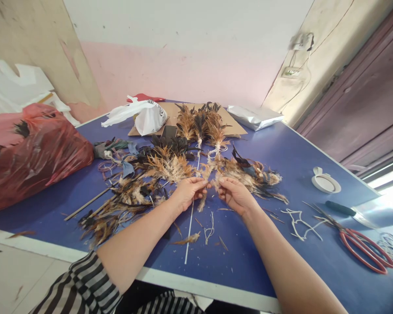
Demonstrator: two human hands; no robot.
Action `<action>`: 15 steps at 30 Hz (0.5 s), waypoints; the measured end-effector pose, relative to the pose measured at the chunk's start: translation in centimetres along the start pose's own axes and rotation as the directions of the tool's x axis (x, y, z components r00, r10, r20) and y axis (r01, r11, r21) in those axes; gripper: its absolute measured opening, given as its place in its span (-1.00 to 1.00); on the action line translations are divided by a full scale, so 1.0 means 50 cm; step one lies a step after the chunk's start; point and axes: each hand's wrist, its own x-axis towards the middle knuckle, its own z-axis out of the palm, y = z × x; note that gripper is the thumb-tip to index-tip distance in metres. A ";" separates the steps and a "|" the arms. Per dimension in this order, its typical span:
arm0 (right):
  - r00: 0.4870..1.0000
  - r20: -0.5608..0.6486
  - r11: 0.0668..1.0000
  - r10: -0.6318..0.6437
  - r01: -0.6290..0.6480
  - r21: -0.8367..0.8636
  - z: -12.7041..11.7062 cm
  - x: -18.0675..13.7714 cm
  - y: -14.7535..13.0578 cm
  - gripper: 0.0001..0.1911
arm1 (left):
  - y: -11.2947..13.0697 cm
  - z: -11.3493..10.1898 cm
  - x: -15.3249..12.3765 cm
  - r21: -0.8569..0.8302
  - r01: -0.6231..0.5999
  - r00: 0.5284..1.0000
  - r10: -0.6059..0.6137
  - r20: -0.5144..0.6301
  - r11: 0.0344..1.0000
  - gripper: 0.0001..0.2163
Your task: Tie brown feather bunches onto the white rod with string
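Observation:
My left hand [187, 192] and my right hand [235, 193] meet at the middle of the blue table [281, 152], each with fingers pinched on a small bunch of brown feathers [210, 178] held between them. A thin white stick [190, 222] lies under the hands and runs toward the table's near edge. Loose brown and black feathers [144, 183] are heaped to the left of my left hand. More feathers [258, 176] lie just beyond my right hand. Three tied feather bundles [201, 124] rest farther back.
Red-handled scissors [363, 244], a green-handled knife [345, 210], a white tape roll [325, 183] and white string scraps [301, 223] lie at the right. A red plastic bag [29, 152] fills the left. A white bag [144, 115], cardboard [229, 124] and a silver packet [253, 115] sit at the back.

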 end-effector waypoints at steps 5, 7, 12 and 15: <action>0.998 0.018 0.980 0.060 -0.062 0.188 -0.018 0.004 -0.013 -0.82 | 0.006 -0.006 0.006 -0.041 -0.059 0.994 0.055 -0.100 0.997 -0.83; 0.997 0.024 0.974 0.069 -0.073 0.215 -0.026 0.006 -0.016 -0.85 | 0.008 -0.008 0.006 -0.050 -0.072 0.992 0.066 -0.107 0.996 -0.81; 0.996 0.018 0.974 0.085 -0.087 0.209 -0.037 0.009 -0.016 -0.89 | 0.013 -0.008 0.005 -0.081 -0.101 0.989 0.092 -0.114 0.992 -0.81; 0.996 0.029 0.967 0.088 -0.092 0.238 -0.039 0.011 -0.017 -0.91 | 0.016 -0.008 0.003 -0.116 -0.109 0.990 0.097 -0.102 0.987 -0.83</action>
